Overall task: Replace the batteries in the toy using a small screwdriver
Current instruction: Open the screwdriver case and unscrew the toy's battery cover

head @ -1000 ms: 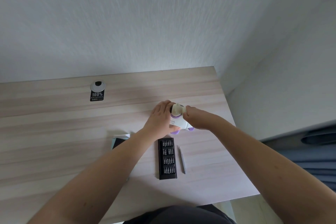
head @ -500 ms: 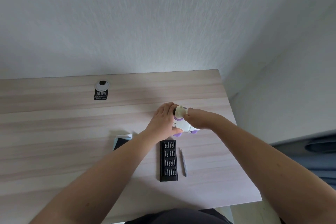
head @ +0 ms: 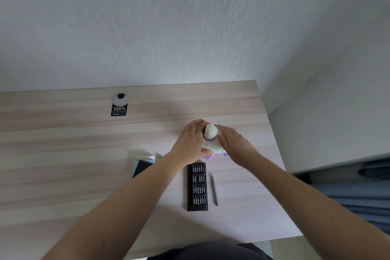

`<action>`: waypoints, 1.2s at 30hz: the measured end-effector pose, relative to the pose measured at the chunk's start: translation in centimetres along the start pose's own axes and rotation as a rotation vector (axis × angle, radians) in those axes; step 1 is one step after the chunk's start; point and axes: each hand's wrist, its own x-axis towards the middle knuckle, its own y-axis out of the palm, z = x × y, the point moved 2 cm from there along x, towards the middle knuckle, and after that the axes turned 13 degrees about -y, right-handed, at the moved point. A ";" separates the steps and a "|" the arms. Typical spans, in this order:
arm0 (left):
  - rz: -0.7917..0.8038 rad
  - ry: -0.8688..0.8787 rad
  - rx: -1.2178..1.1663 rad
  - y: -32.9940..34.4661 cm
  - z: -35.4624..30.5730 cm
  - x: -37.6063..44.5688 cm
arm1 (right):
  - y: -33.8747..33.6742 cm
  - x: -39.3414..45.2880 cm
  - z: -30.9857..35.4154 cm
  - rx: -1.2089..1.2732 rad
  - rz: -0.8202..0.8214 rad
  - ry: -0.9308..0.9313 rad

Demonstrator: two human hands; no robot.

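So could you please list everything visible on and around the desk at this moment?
toy: one, white with purple trim, far right part of the desk, between both hands
bit case: one, black, open, near the front edge
screwdriver: one, slim grey, lying just right of the bit case
packet: one, black and pale blue, left of the bit case, partly hidden by the forearm
cable grommet: one, white, far left
sticker: one, black, just below the grommet
desk: one, light wood
left hand: on the toy's left side
right hand: on the toy's right side
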 end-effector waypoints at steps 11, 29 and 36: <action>0.059 -0.049 -0.001 0.0 0.1 0.1 | 2.4 -0.9 0.0 -0.430 -0.473 -0.173; 0.065 -0.044 0.024 -0.1 -0.2 0.1 | 3.3 -0.6 -0.6 -0.552 -0.558 -0.221; 0.054 -0.032 0.020 0.0 0.0 0.1 | 3.3 -0.6 -0.3 -0.537 -0.627 -0.208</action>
